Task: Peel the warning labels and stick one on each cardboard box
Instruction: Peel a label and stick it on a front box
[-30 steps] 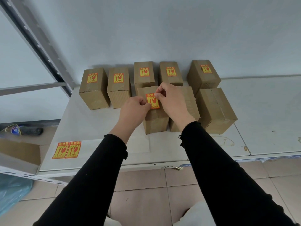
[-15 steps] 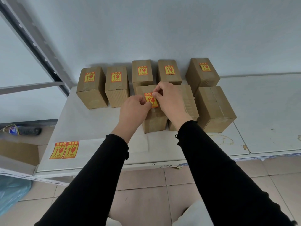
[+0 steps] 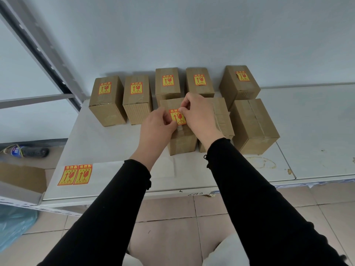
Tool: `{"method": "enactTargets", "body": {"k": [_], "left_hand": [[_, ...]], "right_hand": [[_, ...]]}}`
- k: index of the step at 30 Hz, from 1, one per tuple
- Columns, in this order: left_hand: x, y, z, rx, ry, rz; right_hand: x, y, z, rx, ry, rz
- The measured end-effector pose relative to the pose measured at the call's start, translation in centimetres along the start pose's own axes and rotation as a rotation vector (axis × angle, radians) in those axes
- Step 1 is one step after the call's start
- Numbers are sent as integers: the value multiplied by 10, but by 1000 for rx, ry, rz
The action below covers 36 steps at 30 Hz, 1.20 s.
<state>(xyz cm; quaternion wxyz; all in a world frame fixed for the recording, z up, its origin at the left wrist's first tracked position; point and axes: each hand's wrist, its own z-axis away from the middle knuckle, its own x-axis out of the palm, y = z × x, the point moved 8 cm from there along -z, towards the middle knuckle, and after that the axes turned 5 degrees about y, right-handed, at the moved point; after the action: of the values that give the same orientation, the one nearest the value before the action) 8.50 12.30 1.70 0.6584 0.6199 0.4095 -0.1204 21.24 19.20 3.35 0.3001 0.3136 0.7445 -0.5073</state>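
Warning label (image 3: 177, 117) lies on the front box (image 3: 181, 139); left hand (image 3: 158, 124) and right hand (image 3: 198, 114) pinch its edges.

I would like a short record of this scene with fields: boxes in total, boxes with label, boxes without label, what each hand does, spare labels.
boxes in total: eight, on the white table
back row: five boxes, each with a label, e.g. far-left box
front row: three boxes
being labelled: front-left box, label on its top
left hand: pinches the label's left edge
right hand: pinches the label's upper right corner
no label visible: front-middle box, front-right box
spare labels: two, on a backing sheet at the table's near left
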Motion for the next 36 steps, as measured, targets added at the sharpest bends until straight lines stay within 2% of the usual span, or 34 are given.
{"method": "enactTargets", "body": {"k": [9,17,20,29,36], "left_hand": [[-2,2,2,-4,-8,25],[0,0,-1,9,-22,69],[1,0,-2,13,-44,59],[3,-1,-2,5,-48,19],[-14,2,3,81,-38,-39]], "right_hand": [[-2,-3,-1,21,72,38],[-12,-3,2,-77,-263,17],[-14,-3,7,-113,-334,43],[-7,-7,11,-173,-348,155],[-18,-5,15,-133,-258,75]]}}
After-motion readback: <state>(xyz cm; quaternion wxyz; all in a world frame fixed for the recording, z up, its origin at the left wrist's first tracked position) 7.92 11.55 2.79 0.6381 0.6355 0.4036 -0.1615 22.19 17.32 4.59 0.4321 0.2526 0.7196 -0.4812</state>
